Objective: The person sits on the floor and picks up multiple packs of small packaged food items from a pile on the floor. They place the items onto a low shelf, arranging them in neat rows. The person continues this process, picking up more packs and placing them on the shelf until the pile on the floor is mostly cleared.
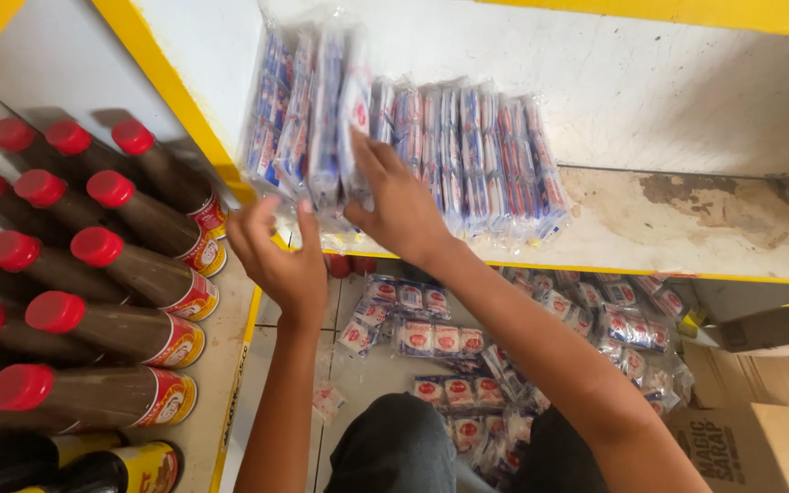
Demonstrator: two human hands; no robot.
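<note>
Clear packs of small blue, red and white sachets [468, 155] stand upright in a row on a white shelf [687, 228] with a yellow front edge. My right hand [401, 205] presses its fingers against the leftmost packs [308, 119], which lean to the left. My left hand [280, 260] is cupped under the bottom front edge of those same packs, fingers touching the wrapping. More sachet packs [431, 338] lie scattered on the tiled floor below, between my knees [394, 447].
Dark brown bottles with red caps [111, 265] fill the shelf section on the left, behind a yellow divider. Brown cardboard boxes [760, 402] stand on the floor at the lower right. The shelf's right part shows stained bare surface.
</note>
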